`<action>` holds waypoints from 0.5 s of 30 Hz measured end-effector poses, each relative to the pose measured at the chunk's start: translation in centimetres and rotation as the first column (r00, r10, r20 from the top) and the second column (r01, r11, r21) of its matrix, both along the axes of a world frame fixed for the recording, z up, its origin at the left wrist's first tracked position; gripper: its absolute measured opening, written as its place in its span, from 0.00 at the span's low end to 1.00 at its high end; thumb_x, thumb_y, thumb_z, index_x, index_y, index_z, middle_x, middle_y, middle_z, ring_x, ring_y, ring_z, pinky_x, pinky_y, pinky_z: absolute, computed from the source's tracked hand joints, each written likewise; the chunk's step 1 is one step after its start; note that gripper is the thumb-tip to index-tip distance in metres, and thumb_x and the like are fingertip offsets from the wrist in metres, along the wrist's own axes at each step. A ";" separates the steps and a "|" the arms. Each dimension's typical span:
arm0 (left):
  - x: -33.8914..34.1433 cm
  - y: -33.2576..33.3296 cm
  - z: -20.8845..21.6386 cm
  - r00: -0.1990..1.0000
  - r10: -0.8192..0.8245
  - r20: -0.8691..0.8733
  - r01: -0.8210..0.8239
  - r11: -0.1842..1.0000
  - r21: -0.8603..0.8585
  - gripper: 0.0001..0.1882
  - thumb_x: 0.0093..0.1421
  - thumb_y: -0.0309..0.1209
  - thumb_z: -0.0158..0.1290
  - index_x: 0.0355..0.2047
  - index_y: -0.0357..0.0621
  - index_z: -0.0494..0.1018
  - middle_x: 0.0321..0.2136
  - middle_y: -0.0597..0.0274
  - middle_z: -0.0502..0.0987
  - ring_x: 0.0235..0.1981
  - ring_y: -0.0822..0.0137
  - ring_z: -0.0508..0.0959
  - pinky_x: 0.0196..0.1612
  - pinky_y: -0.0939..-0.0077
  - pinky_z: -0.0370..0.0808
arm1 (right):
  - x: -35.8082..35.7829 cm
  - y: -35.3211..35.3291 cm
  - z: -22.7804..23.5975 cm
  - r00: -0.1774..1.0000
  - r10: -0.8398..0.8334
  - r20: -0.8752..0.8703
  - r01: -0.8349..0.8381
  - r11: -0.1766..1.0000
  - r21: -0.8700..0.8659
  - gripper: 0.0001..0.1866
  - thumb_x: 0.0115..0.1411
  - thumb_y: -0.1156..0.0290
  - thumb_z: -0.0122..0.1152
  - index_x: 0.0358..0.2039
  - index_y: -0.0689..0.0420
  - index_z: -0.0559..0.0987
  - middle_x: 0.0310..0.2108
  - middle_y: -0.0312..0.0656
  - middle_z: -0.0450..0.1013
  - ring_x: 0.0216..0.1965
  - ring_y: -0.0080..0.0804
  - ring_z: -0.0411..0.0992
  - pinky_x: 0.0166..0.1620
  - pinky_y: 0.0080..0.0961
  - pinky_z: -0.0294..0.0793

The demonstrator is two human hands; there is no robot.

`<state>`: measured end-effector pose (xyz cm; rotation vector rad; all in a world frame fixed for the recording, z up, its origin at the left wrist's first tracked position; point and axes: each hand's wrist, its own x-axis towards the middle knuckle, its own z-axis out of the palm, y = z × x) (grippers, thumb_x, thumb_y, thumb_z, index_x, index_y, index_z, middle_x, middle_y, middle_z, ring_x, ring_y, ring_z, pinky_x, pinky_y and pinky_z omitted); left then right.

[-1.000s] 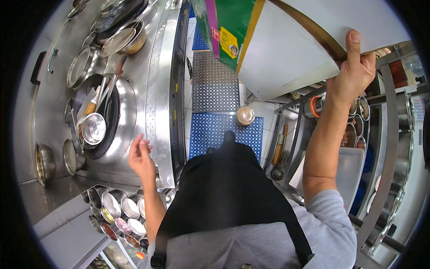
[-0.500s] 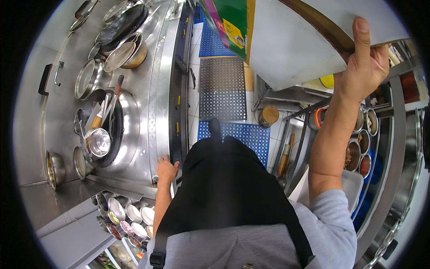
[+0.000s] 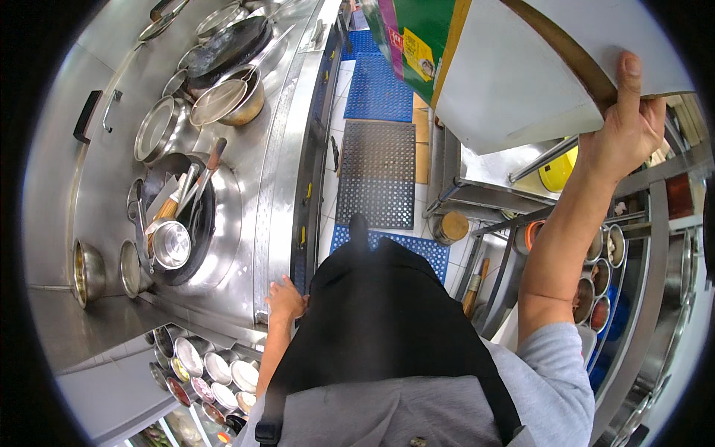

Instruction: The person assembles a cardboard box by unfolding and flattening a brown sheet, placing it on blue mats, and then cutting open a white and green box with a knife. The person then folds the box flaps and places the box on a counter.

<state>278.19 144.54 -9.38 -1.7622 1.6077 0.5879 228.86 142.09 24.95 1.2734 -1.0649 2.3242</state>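
Note:
My right hand (image 3: 625,138) is raised at the upper right, closed on a large cardboard box (image 3: 514,82). Its thumb lies along the open edge of the white flaps, while the far fingers are mostly hidden. One side of the box is green with a yellow and pink label. Low on the left, my left hand (image 3: 286,299) is at the front edge of the steel cooking range (image 3: 257,246), fingers apart and holding nothing. Whether it rests on that edge, I cannot tell.
A wok (image 3: 197,257) with a ladle, brush and tools sits on the range; several pots stand beyond. Black and blue rubber mats (image 3: 376,175) line the aisle. To the right are a steel table (image 3: 473,182), a round wooden block (image 3: 450,227) and a rack with food tins (image 3: 585,302).
The whole view has shifted, so the range, mats and box sit lower and slightly to the right. My right hand keeps its hold on the box; my left hand stays near the range edge.

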 end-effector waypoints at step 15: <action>0.5 1.5 -2.5 0.998 0.045 -0.046 -0.051 0.989 -0.136 0.51 0.60 0.45 0.59 0.72 0.35 0.42 0.68 0.23 0.46 0.68 0.32 0.53 0.65 0.33 0.55 | 1.5 -5.7 -0.2 0.998 0.067 0.020 -0.067 0.998 -0.019 0.15 0.58 0.67 0.73 0.37 0.64 0.78 0.35 0.45 0.79 0.35 0.30 0.78 0.40 0.27 0.80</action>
